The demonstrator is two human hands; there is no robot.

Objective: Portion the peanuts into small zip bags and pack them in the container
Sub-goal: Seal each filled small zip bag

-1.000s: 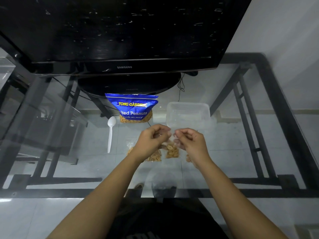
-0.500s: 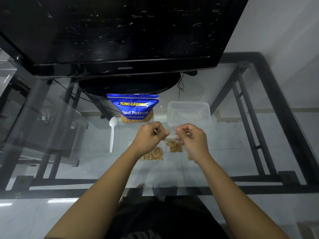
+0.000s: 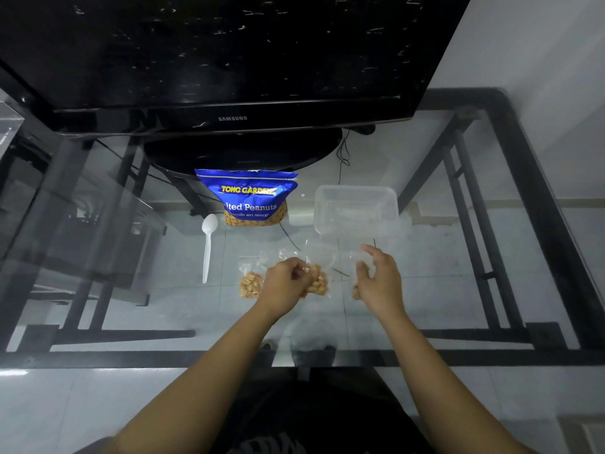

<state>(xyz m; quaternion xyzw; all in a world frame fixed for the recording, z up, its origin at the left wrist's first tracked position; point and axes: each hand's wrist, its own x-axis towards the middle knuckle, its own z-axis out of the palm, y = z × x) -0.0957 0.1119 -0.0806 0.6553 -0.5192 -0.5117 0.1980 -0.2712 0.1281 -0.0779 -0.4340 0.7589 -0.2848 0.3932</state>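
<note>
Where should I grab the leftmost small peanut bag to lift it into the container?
Pinch the leftmost small bag by its clear, flat upper part, coming from above on its far side. The peanuts are bunched at the near end, so the top film is thin and free, and the left hand is beside it on the right.

head view, looking steeply down, near glass table [image 3: 425, 290]

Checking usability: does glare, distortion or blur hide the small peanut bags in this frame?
Head view: dim overall; wide-angle bends the table frame edges; the glass top shows floor and reflections behind the clear zip bags, blurring their outlines; the container looks hazy; both hands sharp.
</note>
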